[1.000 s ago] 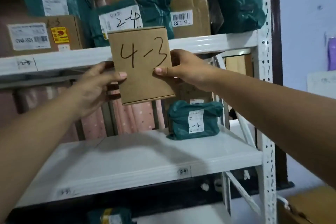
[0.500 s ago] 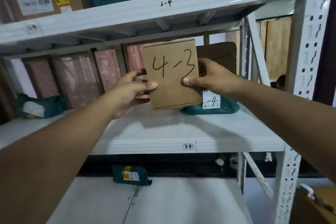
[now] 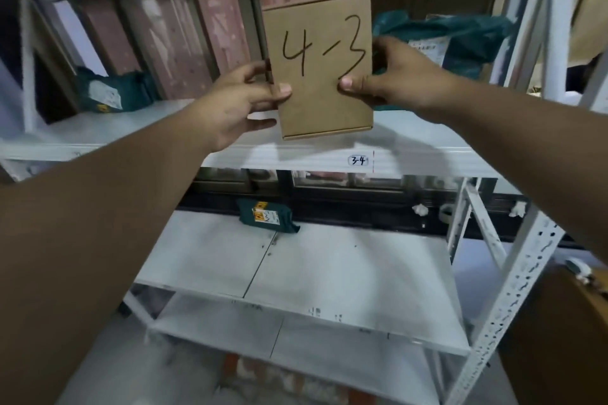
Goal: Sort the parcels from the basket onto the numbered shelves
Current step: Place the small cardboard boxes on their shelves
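Holding: cardboard box [image 3: 320,69] marked "4-3" is kept upright in the air w/ both hands, in front of the shelf rack.
Left hand [image 3: 240,102]: box's left edge is pinched, thumb on the front face, fingers curled behind; grip clenched on the box.
Right hand [image 3: 391,76]: right edge is pinched the same way, thumb on front; grip clenched on the box.
Box position: held above the front edge of the middle shelf [image 3: 312,158], not touching it.
Shelf label [image 3: 358,160]: "3-4" is seen on that shelf's front edge, just below the box.
Green parcel [image 3: 460,39]: lies on the middle shelf, behind the right hand.
2nd green parcel [image 3: 112,92]: lies at the left of the same shelf.
Small green parcel [image 3: 266,215]: lies at the back of the lower shelf [image 3: 329,273].
Bkgd: pink curtain [image 3: 171,43] is seen behind the rack.
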### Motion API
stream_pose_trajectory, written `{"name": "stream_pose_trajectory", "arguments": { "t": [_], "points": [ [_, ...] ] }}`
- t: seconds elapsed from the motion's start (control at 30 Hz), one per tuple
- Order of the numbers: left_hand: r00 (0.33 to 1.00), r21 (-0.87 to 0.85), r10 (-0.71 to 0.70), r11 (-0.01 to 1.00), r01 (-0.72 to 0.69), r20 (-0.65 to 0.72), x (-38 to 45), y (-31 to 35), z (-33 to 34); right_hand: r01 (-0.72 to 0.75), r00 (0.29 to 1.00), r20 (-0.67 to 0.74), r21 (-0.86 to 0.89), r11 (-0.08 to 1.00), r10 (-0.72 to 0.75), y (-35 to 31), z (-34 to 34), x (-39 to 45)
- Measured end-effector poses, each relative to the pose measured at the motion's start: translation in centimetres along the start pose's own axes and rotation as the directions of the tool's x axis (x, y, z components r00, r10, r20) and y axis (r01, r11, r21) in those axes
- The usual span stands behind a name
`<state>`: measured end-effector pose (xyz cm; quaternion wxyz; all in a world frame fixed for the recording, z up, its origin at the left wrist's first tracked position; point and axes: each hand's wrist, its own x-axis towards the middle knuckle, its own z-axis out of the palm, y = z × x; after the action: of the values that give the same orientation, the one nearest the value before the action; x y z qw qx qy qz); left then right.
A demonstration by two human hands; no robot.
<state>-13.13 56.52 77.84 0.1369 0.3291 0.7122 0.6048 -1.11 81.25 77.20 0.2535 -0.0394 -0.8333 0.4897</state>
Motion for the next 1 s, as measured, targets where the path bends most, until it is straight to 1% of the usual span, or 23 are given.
{"name": "stream_pose_trajectory", "arguments": {
  "t": [0.13,0.33,0.53,0.6,0.73,0.8,1.0],
  "points": [
    [1.000,-0.031,-0.025,0.999,0.025,-0.012,-0.8,-1.3,-0.3,-0.002,0.999,0.049,0.017,1.000,0.001,0.8,1.0,-0.3],
    [0.997,-0.088,-0.065,0.994,0.062,-0.031,-2.8,-2.7,-1.5,-0.024,0.991,0.134,0.094,0.995,0.011,1.2,3.2,-1.3],
    [0.996,-0.097,-0.051,0.994,0.044,-0.072,-5.6,-5.3,-3.3,0.029,0.988,0.148,0.035,0.999,-0.034,2.1,6.4,-2.4],
    [0.994,-0.115,-0.080,0.991,0.072,-0.070,-6.7,-6.9,-3.7,0.026,0.985,0.168,-0.003,1.000,-0.025,2.8,7.6,-3.0],
    [0.986,-0.141,-0.157,0.979,0.148,-0.061,-8.4,-10.4,-4.1,-0.062,0.972,0.227,0.002,0.998,0.060,4.9,10.5,-4.7],
    [0.978,-0.150,-0.192,0.972,0.179,-0.081,-8.9,-12.2,-4.1,-0.089,0.967,0.242,0.021,0.996,0.081,6.4,11.4,-5.3],
    [0.949,-0.166,-0.311,0.940,0.298,-0.058,-10.3,-17.5,-4.2,-0.189,0.919,0.369,0.102,0.977,0.139,9.8,13.6,-7.4]
  ]
}}
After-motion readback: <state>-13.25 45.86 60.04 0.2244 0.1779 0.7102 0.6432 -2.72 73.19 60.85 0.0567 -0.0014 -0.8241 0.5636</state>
